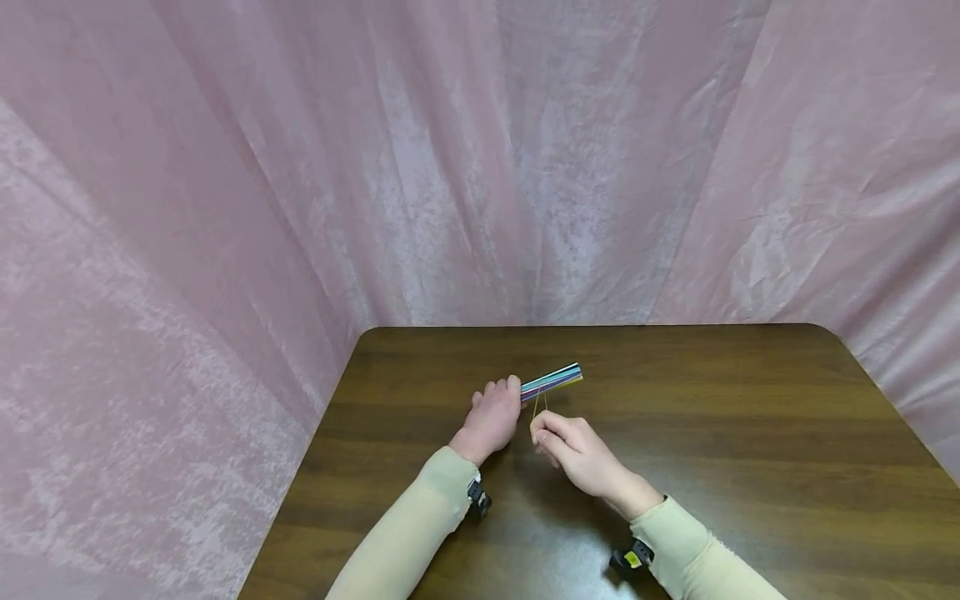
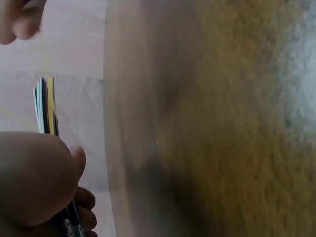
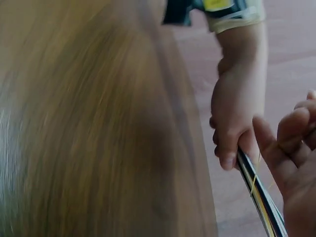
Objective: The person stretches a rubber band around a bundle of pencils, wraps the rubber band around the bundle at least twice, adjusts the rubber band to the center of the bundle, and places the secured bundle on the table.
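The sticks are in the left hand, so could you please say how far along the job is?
Done: the sticks are bunched in the left hand. In progress: the right hand holds a yellow band stretched from them. Remaining, probably: settling it snugly, since its strands lead away; removal can't be ruled out.

Pale creamy-green sleeves, left sleeve and right sleeve matching, both running down to the wrists. Chunky little black wrist cam on each side too, left cam and right cam, the right one with a bright yellow patch. Left hand and right hand are just bare.
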The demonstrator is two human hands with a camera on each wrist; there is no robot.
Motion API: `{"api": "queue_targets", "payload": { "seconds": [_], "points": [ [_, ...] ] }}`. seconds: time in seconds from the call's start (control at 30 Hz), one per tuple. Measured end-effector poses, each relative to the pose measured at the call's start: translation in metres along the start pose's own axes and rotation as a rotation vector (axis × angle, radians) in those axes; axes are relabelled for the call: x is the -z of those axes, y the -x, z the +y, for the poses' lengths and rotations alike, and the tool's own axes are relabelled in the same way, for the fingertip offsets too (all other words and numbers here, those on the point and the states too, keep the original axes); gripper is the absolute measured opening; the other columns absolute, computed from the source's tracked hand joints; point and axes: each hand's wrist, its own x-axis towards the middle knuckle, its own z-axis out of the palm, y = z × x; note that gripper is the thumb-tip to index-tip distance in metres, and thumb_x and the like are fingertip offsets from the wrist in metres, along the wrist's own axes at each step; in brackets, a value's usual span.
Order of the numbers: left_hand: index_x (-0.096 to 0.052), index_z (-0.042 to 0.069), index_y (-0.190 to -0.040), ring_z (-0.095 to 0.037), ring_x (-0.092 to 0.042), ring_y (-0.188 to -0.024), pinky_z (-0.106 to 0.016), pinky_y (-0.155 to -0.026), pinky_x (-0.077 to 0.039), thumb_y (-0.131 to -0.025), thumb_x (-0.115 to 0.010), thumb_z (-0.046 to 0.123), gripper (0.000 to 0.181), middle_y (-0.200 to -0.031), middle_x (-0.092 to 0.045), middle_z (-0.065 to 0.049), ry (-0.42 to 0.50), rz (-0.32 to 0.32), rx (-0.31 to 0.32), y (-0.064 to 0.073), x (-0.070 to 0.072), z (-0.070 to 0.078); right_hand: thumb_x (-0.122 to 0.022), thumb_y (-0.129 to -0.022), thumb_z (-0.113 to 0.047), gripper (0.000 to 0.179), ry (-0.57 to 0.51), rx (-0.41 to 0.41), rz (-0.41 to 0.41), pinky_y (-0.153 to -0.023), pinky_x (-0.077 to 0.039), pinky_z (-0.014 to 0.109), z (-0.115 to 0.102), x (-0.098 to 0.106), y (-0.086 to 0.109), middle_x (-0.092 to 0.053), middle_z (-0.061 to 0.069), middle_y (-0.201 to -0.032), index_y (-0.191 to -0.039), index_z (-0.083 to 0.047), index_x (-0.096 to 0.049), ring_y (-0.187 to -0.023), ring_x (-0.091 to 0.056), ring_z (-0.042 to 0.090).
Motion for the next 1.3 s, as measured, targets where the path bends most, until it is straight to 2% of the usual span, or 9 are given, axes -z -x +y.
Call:
{"api": "queue_targets", "payload": {
  "seconds": [0.13, 0.27, 0.4, 0.63, 0.77, 0.9, 1.13, 1.2, 1.3],
  "points": [
    [-0.051, 0.007, -0.109, -0.03, -0.06, -0.088, -0.044, -0.069, -0.043, -0.109, -0.061, 0.016, 0.013, -0.095, -0.064, -0.011, 0.023, 0.049, 0.053, 0.0, 0.001, 0.002, -0.037, -0.109, 0.005, 0.025, -0.357, -0.025, 0.002, -0.077, -0.061, 0.04, -0.002, -0.005, -0.002, -0.056, 0.012, -0.067, -0.108, 0.006, -0.062, -0.056, -0.058, 0.026],
    [-0.048, 0.007, -0.107, -0.03, -0.06, -0.087, -0.044, -0.069, -0.044, -0.107, -0.063, 0.013, 0.015, -0.095, -0.064, -0.011, 0.026, 0.088, 0.099, 0.0, 0.004, 0.006, -0.037, -0.112, 0.002, 0.023, -0.563, -0.065, 0.072, -0.084, -0.061, 0.04, -0.004, -0.011, -0.001, -0.057, 0.023, -0.079, -0.114, 0.017, -0.054, -0.062, -0.061, 0.026],
    [-0.048, 0.006, -0.106, -0.031, -0.06, -0.085, -0.044, -0.067, -0.044, -0.106, -0.064, 0.011, 0.017, -0.094, -0.063, -0.012, 0.022, 0.124, 0.104, 0.0, 0.009, 0.009, -0.048, -0.11, 0.005, 0.019, -0.454, -0.067, 0.154, -0.067, -0.054, 0.029, -0.006, -0.018, 0.0, -0.064, 0.023, -0.082, -0.117, 0.014, -0.063, -0.059, -0.056, 0.019],
    [-0.049, 0.005, -0.103, -0.031, -0.06, -0.082, -0.044, -0.064, -0.043, -0.108, -0.061, 0.012, 0.015, -0.091, -0.062, -0.014, -0.004, 0.151, 0.116, 0.003, 0.012, 0.006, -0.057, -0.106, 0.0, 0.019, -0.059, -0.012, 0.07, -0.064, -0.046, 0.027, -0.016, -0.033, -0.001, -0.062, -0.006, -0.081, -0.11, -0.013, -0.07, -0.066, -0.054, 0.012],
    [-0.05, 0.006, -0.104, -0.032, -0.061, -0.084, -0.044, -0.065, -0.043, -0.108, -0.063, 0.017, 0.017, -0.092, -0.063, -0.013, -0.033, 0.143, 0.111, 0.005, 0.009, 0.003, -0.062, -0.103, -0.002, 0.012, -0.079, -0.059, 0.114, -0.065, -0.044, 0.025, -0.019, -0.033, 0.001, -0.054, -0.01, -0.078, -0.1, -0.013, -0.065, -0.069, -0.05, 0.005],
    [-0.05, 0.005, -0.106, -0.032, -0.06, -0.085, -0.043, -0.065, -0.043, -0.107, -0.065, 0.02, 0.022, -0.094, -0.063, -0.013, -0.039, 0.153, 0.112, 0.005, 0.008, -0.003, -0.048, -0.107, -0.004, 0.01, -0.437, -0.167, 0.237, -0.073, -0.042, 0.027, -0.02, -0.029, -0.001, -0.043, -0.004, -0.077, -0.102, 0.002, -0.053, -0.07, -0.043, 0.015],
    [-0.051, 0.004, -0.109, -0.033, -0.06, -0.086, -0.044, -0.067, -0.044, -0.106, -0.069, 0.019, 0.024, -0.094, -0.062, -0.012, 0.111, 0.261, 0.144, -0.004, 0.019, -0.003, -0.017, -0.118, -0.013, 0.026, -1.494, -0.207, 0.338, -0.078, -0.036, 0.022, -0.004, -0.019, -0.008, -0.021, -0.005, -0.074, -0.11, -0.015, -0.043, -0.065, -0.016, 0.009],
    [-0.051, 0.003, -0.11, -0.033, -0.06, -0.087, -0.045, -0.068, -0.045, -0.106, -0.068, 0.019, 0.023, -0.095, -0.061, -0.012, 0.126, 0.284, 0.148, -0.006, 0.019, -0.003, -0.014, -0.118, -0.012, 0.03, -1.719, -0.214, 0.387, -0.075, -0.034, 0.021, 0.0, -0.016, -0.01, -0.026, -0.006, -0.074, -0.109, -0.014, -0.043, -0.066, -0.013, 0.007],
    [-0.052, 0.004, -0.112, -0.032, -0.059, -0.088, -0.044, -0.069, -0.044, -0.107, -0.067, 0.021, 0.024, -0.096, -0.062, -0.012, 0.121, 0.279, 0.156, -0.005, 0.016, -0.003, -0.016, -0.117, -0.01, 0.029, -1.876, -0.225, 0.474, -0.076, -0.038, 0.021, 0.0, -0.011, -0.015, -0.044, -0.003, -0.08, -0.117, -0.01, -0.045, -0.066, -0.017, 0.005]
  ]
}}
